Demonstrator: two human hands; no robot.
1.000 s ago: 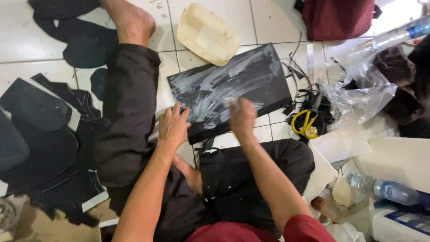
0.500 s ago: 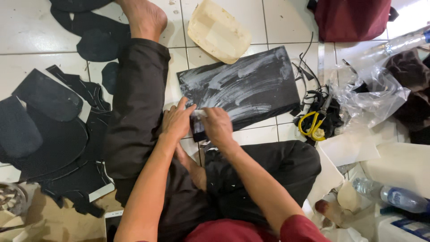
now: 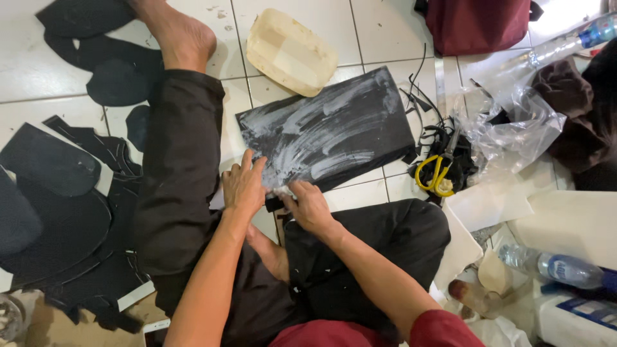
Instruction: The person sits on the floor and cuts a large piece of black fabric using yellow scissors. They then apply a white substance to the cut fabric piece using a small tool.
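Observation:
A black sheet [image 3: 334, 132] smeared with white streaks lies on the tiled floor in front of my crossed legs. My left hand [image 3: 243, 186] rests flat on its near left corner, fingers spread. Just to the right, my right hand [image 3: 310, 207] is curled at the sheet's near edge, fingertips closed on a small dark piece [image 3: 273, 204] with a whitish smear. What the piece is I cannot tell. The two hands almost touch.
Yellow-handled scissors [image 3: 437, 175] lie on black scraps right of the sheet, beside a crumpled clear plastic bag [image 3: 514, 122]. A cream plastic lid [image 3: 292, 51] sits beyond the sheet. Black cut shapes [image 3: 58, 193] cover the floor left. White sheets [image 3: 565, 222] and a bottle [image 3: 556, 266] are right.
My right hand has come back from the middle of the sheet to its near edge, next to my left hand. The left hand stayed at the near left corner.

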